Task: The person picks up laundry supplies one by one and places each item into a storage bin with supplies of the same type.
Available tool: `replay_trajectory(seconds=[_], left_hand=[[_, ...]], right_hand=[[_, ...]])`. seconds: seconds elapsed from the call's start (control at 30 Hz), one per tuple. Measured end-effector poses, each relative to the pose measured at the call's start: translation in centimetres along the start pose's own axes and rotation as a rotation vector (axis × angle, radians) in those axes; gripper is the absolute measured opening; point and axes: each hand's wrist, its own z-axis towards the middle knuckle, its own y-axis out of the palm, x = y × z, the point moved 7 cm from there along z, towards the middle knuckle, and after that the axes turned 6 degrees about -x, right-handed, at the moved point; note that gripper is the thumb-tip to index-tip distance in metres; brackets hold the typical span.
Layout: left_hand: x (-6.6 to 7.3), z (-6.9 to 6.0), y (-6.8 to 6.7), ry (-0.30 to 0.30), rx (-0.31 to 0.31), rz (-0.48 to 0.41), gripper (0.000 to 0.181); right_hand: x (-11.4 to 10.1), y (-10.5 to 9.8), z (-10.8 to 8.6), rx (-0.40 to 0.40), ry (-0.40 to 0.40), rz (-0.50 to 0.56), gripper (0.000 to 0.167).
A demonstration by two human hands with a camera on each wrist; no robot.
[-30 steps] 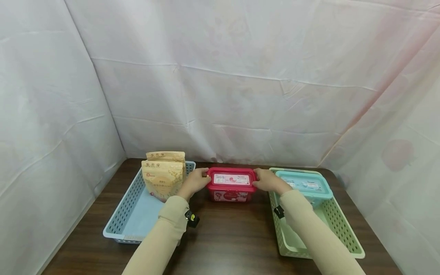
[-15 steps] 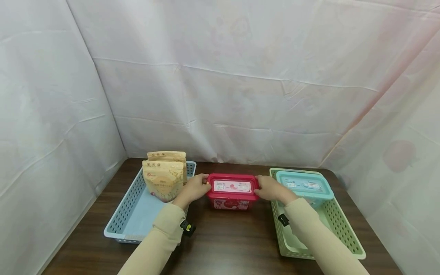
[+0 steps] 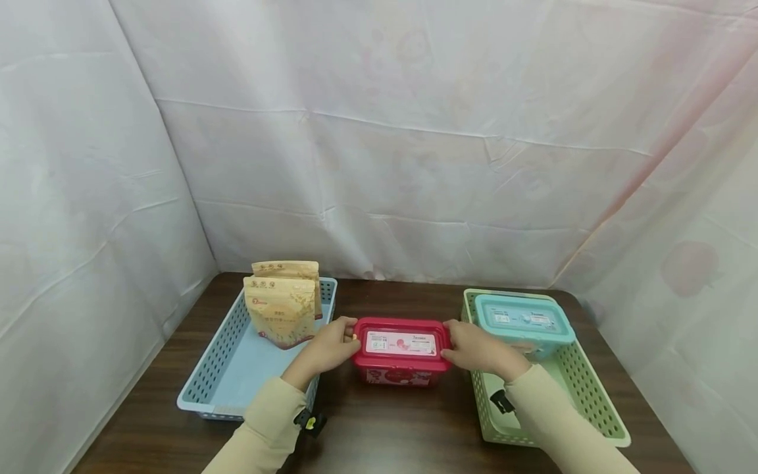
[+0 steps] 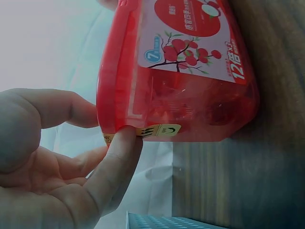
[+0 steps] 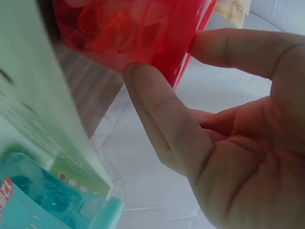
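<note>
Between my two hands is a red lidded plastic box [image 3: 400, 352] with a pink label on top; reddish lumps show dimly through its wall. My left hand [image 3: 328, 345] grips the left end of its lid rim, thumb on top and fingertips below, as the left wrist view shows on the red box [image 4: 190, 95]. At the opposite end my right hand [image 3: 480, 347] pinches the rim the same way; in the right wrist view its fingers [image 5: 164, 109] lie against the red wall [image 5: 124, 33]. Whether the box touches the tabletop I cannot tell.
At left, a blue perforated basket [image 3: 204, 378] holds two beige pouches [image 3: 283, 309] standing at its back. A green basket [image 3: 583, 388] at right holds a turquoise lidded box [image 3: 524, 319] at its back. All are on a dark wooden table [image 3: 391, 428] before a white cloth [image 3: 379, 164].
The red box has come toward me from the back of the table, with both hands gripping its ends throughout. The baskets and what they hold stay where they were.
</note>
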Motion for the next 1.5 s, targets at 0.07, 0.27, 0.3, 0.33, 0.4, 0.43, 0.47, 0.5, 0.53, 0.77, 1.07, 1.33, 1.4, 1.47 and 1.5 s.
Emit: replay_trajectory(seconds=[0.07, 0.27, 0.3, 0.33, 0.4, 0.43, 0.47, 0.5, 0.53, 0.77, 1.07, 1.33, 1.4, 1.47, 1.5], left_hand=[[-0.1, -0.5, 0.1, 0.001, -0.002, -0.013, 0.051], [-0.2, -1.6, 0.3, 0.012, -0.023, -0.044, 0.051], [-0.2, -1.7, 0.4, 0.013, -0.027, -0.045, 0.051], [-0.2, -1.9, 0.5, 0.015, -0.032, -0.045, 0.05], [-0.1, -2.1, 0.5, 0.019, -0.034, -0.048, 0.05], [0.0, -2.2, 0.6, 0.024, -0.035, -0.052, 0.051], [0.0, -2.3, 0.6, 0.026, -0.035, -0.051, 0.051], [0.1, -2.4, 0.6, 0.029, -0.036, -0.049, 0.051], [0.1, -2.5, 0.7, 0.031, -0.036, -0.05, 0.051], [0.2, -2.8, 0.8, 0.037, -0.045, -0.043, 0.05], [-0.2, -2.9, 0.6, 0.003, -0.045, -0.051, 0.052], [-1.1, -3.1, 0.6, -0.065, -0.025, -0.086, 0.055], [-1.4, -3.1, 0.7, -0.085, -0.028, -0.093, 0.055], [-1.7, -3.2, 0.8, -0.102, -0.041, -0.11, 0.055], [-1.8, -3.2, 0.9, -0.108, -0.047, -0.115, 0.055]], right_hand=[[-0.1, 0.2, -0.4, -0.002, 0.009, 0.011, 0.056], [-0.7, 0.4, -1.3, -0.008, 0.013, 0.037, 0.057], [-0.8, 0.5, -1.5, -0.012, 0.012, 0.042, 0.057], [-0.9, 0.5, -1.6, -0.012, 0.009, 0.043, 0.057], [-1.0, 0.5, -1.9, -0.013, -0.001, 0.047, 0.056], [-1.1, 0.6, -2.0, -0.013, -0.008, 0.049, 0.056], [-1.2, 0.6, -2.1, -0.013, -0.017, 0.047, 0.055], [-1.2, 0.6, -2.2, -0.012, -0.026, 0.045, 0.054], [-1.3, 0.6, -2.3, -0.013, -0.036, 0.043, 0.054], [-1.2, 1.0, -2.5, -0.029, -0.085, 0.05, 0.054], [-0.1, 1.0, -2.3, -0.074, -0.058, 0.143, 0.058], [1.0, 1.5, -2.3, -0.165, -0.017, 0.295, 0.063], [1.3, 1.7, -2.4, -0.187, -0.01, 0.346, 0.063], [1.5, 1.9, -2.4, -0.208, -0.001, 0.422, 0.062], [1.6, 2.0, -2.5, -0.217, 0.007, 0.466, 0.061]])
